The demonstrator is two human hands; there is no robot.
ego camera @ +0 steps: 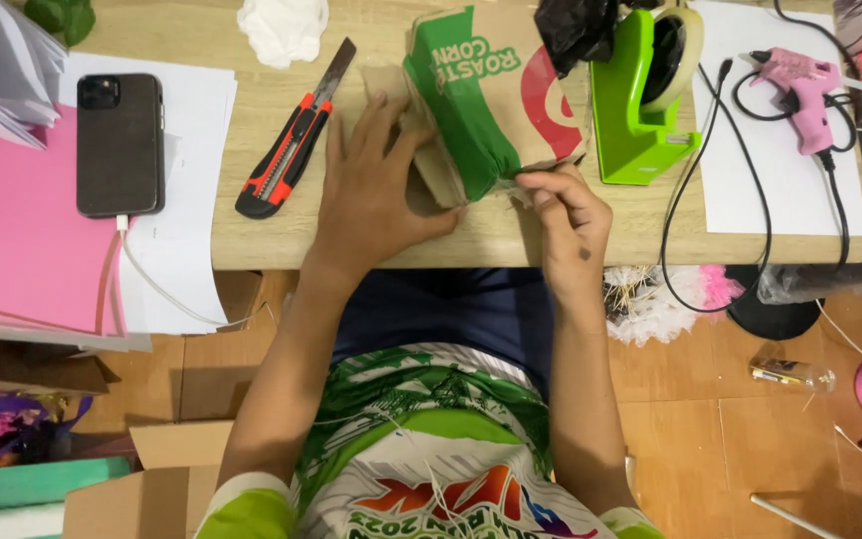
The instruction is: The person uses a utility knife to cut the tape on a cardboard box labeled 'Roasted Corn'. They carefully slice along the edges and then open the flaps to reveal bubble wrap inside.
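Note:
A brown cardboard piece (496,95) with green and red printing lies on the wooden table (251,235). My left hand (376,190) lies flat with fingers spread, pressing a plain brown flap of it against the table. My right hand (571,215) pinches the cardboard's near right corner between thumb and fingers.
A red and black utility knife (291,150) lies left of my left hand. A green tape dispenser (641,95) stands to the right, then a pink glue gun (800,90) on white paper. A black phone (120,145) rests on paper beside pink sheets (12,230). Boxes and clutter cover the floor.

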